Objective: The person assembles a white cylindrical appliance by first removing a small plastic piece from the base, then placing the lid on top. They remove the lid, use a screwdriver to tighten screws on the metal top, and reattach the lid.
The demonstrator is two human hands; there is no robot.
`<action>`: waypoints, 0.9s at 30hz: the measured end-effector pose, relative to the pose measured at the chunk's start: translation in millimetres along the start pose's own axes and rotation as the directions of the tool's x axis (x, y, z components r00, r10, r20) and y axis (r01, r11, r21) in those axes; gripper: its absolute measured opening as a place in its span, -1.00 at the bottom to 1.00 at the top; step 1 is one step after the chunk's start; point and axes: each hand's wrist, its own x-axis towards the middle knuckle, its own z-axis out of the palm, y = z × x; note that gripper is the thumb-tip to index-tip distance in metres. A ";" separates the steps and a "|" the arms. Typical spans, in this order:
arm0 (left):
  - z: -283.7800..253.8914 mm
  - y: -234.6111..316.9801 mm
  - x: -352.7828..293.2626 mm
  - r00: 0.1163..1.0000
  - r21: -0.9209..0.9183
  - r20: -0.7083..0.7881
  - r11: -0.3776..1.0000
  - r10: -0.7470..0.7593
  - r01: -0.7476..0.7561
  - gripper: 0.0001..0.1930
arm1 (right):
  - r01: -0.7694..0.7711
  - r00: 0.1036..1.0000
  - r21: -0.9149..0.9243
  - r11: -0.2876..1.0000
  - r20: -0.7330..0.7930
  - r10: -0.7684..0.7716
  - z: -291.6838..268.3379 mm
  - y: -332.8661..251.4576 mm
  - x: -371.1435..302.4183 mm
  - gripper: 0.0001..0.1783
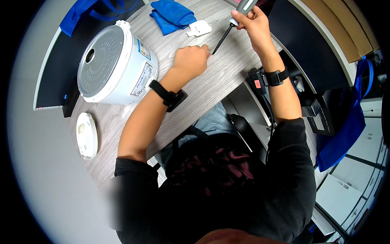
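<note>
My right hand [258,31] is raised over the table, wrapped round the grey handle of a screwdriver [222,40]. Its long black shaft slants down to the left, and the tip comes right beside the fingers of my left hand [191,61]. Those fingers are pinched together; whatever they hold, if anything, is too small to make out. Left of that hand a white rice cooker [129,67] lies on its side. Its grey round face, with slots and a dark central hole, is turned leftward. A small white plastic piece [199,28] rests beyond my left hand.
A folded blue cloth [172,16] lies at the far side of the wood-grain table [203,95]. A white round cover [87,136] sits near the left edge. Dark partitions stand at both sides. Black devices [260,81] and a blue bag [345,130] are on the right.
</note>
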 end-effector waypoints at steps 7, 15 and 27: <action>-64.4 -17.0 -76.3 0.998 -0.382 -0.057 0.923 0.023 -0.043 -0.82 | 0.029 0.974 0.106 0.994 0.222 -0.052 46.5 -31.3 13.3 -0.73; -111.9 -64.2 -196.1 0.932 -0.553 -0.363 0.807 -0.011 -0.206 -0.85 | 0.342 0.775 0.040 0.939 0.553 -0.306 160.4 -92.9 -20.3 -0.52; -109.4 -178.4 -237.5 0.672 -0.354 -0.701 0.934 -0.238 -0.039 -0.42 | 0.090 0.721 0.131 0.987 0.675 -0.155 218.4 -106.8 -47.7 -0.53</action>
